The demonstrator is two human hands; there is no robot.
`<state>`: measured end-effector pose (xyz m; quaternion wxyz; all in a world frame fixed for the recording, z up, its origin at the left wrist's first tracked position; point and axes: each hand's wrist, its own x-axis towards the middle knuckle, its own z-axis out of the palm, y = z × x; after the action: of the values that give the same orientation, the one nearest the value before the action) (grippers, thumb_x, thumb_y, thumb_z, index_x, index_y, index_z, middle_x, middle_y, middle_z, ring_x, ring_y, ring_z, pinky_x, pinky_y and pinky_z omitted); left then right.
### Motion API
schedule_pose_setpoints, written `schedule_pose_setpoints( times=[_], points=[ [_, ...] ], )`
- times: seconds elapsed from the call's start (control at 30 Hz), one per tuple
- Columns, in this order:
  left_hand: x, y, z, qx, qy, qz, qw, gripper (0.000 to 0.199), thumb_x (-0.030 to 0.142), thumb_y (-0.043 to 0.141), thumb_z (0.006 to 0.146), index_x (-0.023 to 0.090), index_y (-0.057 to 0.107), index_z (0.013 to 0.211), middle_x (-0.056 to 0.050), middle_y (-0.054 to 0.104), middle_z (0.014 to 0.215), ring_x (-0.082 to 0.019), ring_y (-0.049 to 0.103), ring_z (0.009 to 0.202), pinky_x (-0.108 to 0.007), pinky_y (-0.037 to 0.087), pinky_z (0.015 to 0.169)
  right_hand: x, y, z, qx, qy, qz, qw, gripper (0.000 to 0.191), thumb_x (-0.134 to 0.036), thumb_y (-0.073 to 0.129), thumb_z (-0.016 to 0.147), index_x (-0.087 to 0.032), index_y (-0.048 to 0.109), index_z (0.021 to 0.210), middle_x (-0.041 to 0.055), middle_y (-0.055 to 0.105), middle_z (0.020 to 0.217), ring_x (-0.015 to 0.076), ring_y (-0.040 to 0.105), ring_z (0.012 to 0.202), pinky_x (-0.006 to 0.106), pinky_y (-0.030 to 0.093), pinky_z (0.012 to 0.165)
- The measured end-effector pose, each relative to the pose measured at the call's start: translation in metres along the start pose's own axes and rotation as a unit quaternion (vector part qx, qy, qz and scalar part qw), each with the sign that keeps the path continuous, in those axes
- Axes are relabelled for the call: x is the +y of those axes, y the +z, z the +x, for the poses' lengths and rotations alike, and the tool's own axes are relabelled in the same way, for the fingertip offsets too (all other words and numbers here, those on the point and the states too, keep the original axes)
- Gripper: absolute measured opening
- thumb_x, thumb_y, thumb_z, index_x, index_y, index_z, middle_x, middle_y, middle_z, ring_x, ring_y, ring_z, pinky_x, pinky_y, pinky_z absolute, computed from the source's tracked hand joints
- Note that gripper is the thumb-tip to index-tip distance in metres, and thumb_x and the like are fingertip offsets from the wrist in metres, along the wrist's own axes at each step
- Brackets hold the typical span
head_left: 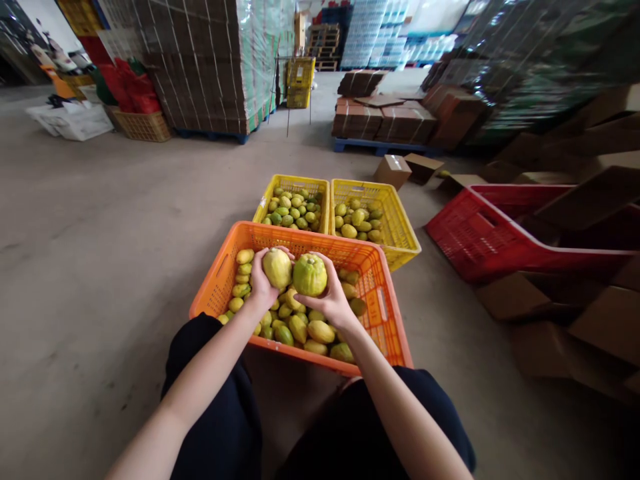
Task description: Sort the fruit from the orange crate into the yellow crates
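My left hand (259, 279) is closed round a pale yellow papaya (277, 268). In my right hand (334, 297) is a greener, ribbed papaya (309, 275), its stem end facing up. Both fruits are held side by side, a little apart, above an orange plastic crate (220, 270). Many yellow and green papayas (298, 328) lie inside that crate, some of them hidden under my hands. Just beyond its far side stand two yellow crates, a left one (329, 200) and a right one (397, 223), each with more yellow-green fruit in the bottom.
On the right a red crate (450, 240) stands among cardboard boxes (520, 297). Flattened cartons (383, 123) are stacked on a blue pallet (360, 144) farther back. A tall wrapped stack (200, 67) rises at the back left, near a tan basket (145, 127).
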<state>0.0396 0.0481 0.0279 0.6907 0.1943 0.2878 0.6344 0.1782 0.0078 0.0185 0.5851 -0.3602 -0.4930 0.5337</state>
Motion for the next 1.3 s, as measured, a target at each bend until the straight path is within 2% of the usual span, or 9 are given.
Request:
schedule_pose_setpoints(
  times=[0.13,0.33,0.53,0.77,0.9,1.0,1.07,1.17,1.3],
  points=[
    [0.003,-0.002,-0.005,-0.045,0.069,0.055,0.995,0.035,0.034,0.042,0.084,0.016,0.067,0.067,-0.007,0.067,0.068,-0.021,0.068,0.078,-0.028,0.052,0.074,0.0,-0.003,-0.001,-0.033,-0.056,-0.074,0.995,0.075,-0.01,0.084,0.057,-0.028,0.057,0.124,0.0033,0.058,0.13,0.0247,0.052,0.123,0.04,0.036,0.111],
    [0.003,-0.015,-0.003,-0.028,0.061,0.087,0.994,0.028,0.024,0.048,0.082,0.018,0.068,0.064,-0.007,0.072,0.076,-0.022,0.068,0.082,-0.028,0.05,0.08,0.001,-0.005,-0.005,0.009,-0.1,-0.151,0.984,0.061,-0.011,0.081,0.059,-0.03,0.065,0.115,0.003,0.063,0.121,0.0274,0.052,0.118,0.046,0.033,0.112],
    [0.003,-0.021,-0.002,-0.048,0.047,0.109,0.992,0.026,0.018,0.049,0.08,0.019,0.071,0.066,-0.006,0.073,0.081,-0.022,0.068,0.086,-0.029,0.049,0.088,0.001,-0.007,-0.003,0.017,-0.115,-0.161,0.98,0.059,-0.01,0.081,0.057,-0.03,0.067,0.111,0.0038,0.062,0.117,0.0287,0.054,0.114,0.047,0.034,0.109],
    [0.006,-0.025,-0.004,-0.129,0.144,0.23,0.954,0.023,0.021,0.053,0.079,0.02,0.076,0.074,-0.006,0.073,0.084,-0.024,0.065,0.09,-0.03,0.047,0.091,0.003,-0.007,-0.003,0.01,-0.129,-0.186,0.974,0.061,-0.009,0.079,0.059,-0.031,0.065,0.114,0.004,0.061,0.118,0.0286,0.053,0.114,0.048,0.035,0.109],
    [0.007,-0.018,-0.005,-0.11,0.149,0.23,0.955,0.022,0.022,0.054,0.081,0.019,0.075,0.072,-0.006,0.073,0.084,-0.022,0.066,0.089,-0.028,0.047,0.088,0.002,-0.006,-0.004,0.017,-0.104,-0.155,0.982,0.064,-0.008,0.081,0.055,-0.03,0.065,0.113,0.002,0.063,0.119,0.0264,0.053,0.117,0.044,0.034,0.111],
    [0.006,-0.006,-0.002,-0.048,0.086,0.129,0.987,0.025,0.025,0.052,0.085,0.017,0.072,0.071,-0.006,0.072,0.083,-0.02,0.067,0.09,-0.025,0.049,0.086,0.002,-0.005,-0.003,0.025,-0.022,-0.061,0.998,0.068,-0.011,0.085,0.053,-0.028,0.064,0.115,0.0006,0.065,0.119,0.024,0.058,0.114,0.038,0.043,0.106],
    [0.005,0.002,-0.001,-0.02,0.006,0.05,0.999,0.027,0.033,0.052,0.088,0.016,0.072,0.079,-0.005,0.071,0.08,-0.019,0.068,0.086,-0.027,0.052,0.084,0.003,-0.005,0.0,0.042,0.051,0.041,0.997,0.059,-0.022,0.085,0.058,-0.028,0.063,0.113,0.0,0.069,0.111,0.0228,0.064,0.102,0.035,0.053,0.091],
    [0.007,0.007,-0.001,-0.018,-0.128,-0.041,0.991,0.035,0.042,0.05,0.09,0.014,0.069,0.097,-0.005,0.069,0.077,-0.02,0.069,0.078,-0.032,0.056,0.078,0.006,-0.008,0.008,0.079,0.133,0.208,0.966,0.037,-0.04,0.076,0.068,-0.025,0.065,0.1,0.0009,0.073,0.09,0.0244,0.07,0.087,0.036,0.059,0.072],
    [0.014,0.003,-0.005,-0.046,-0.241,-0.094,0.965,0.041,0.039,0.04,0.093,0.013,0.062,0.117,-0.009,0.07,0.089,-0.02,0.069,0.077,-0.034,0.058,0.072,0.008,-0.013,0.012,0.084,0.183,0.357,0.912,0.028,-0.042,0.069,0.071,-0.021,0.066,0.089,0.0045,0.075,0.082,0.0272,0.071,0.088,0.041,0.059,0.078]
  ],
)
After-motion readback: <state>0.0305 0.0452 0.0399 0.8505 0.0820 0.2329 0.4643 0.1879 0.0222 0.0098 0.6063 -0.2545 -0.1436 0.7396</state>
